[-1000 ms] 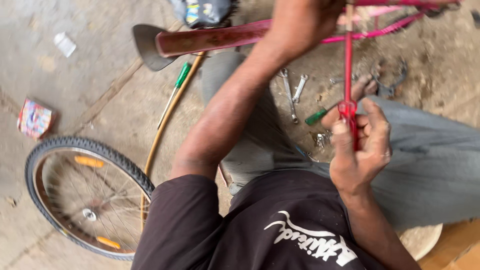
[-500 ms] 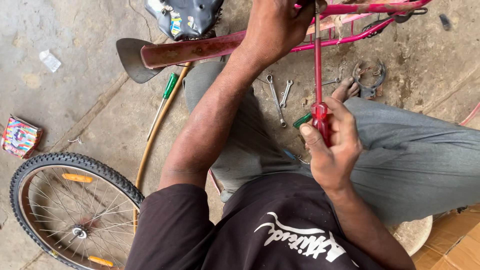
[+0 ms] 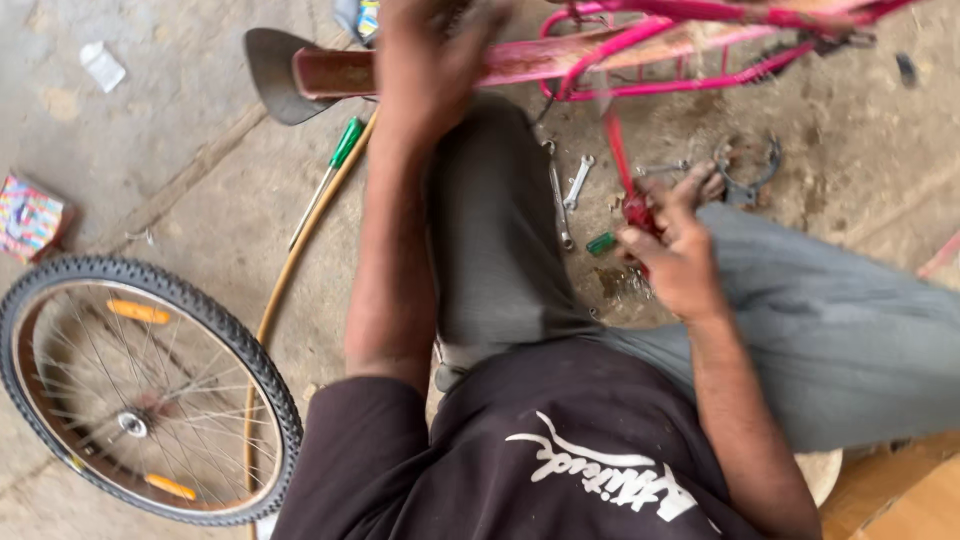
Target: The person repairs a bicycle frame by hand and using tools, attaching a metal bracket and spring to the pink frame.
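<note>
Pink bicycle frame [image 3: 640, 50] across top of view, above concrete floor [image 3: 180, 180]; tubes thin, glossy, painted, a wire rack welded in.

Far left: small colourful packet [image 3: 28, 215] on the floor, crumpled white scrap [image 3: 102, 65] further up. Below, loose bicycle wheel [image 3: 140, 385] lying flat: knobbly black tyre, shiny rim, thin spokes, orange reflectors. Yellowish hose [image 3: 290, 270] curving past it. Green-handled screwdriver [image 3: 330, 175] beside the hose. Dark, smooth saddle [image 3: 275, 70], pointed toward the left.

Centre: left hand [image 3: 430, 60] closed over the frame near the saddle end, pressing it steady. Grey trouser knees either side. Between them, flat steel wrenches [image 3: 570, 195] and a small green piece [image 3: 600, 243], scattered on gritty floor.

Right: right hand [image 3: 675, 250] gripped around a red-handled tool [image 3: 628, 190], shaft angled up toward the frame; blurred, tip not readable. Curved metal caliper-like part [image 3: 750, 170] just beyond.

Judgement for the work in hand: keep left grip firm so the frame cannot rock; keep tool square to its fitting; short, controlled turns, since painted tube scratches easily on a slip.
</note>
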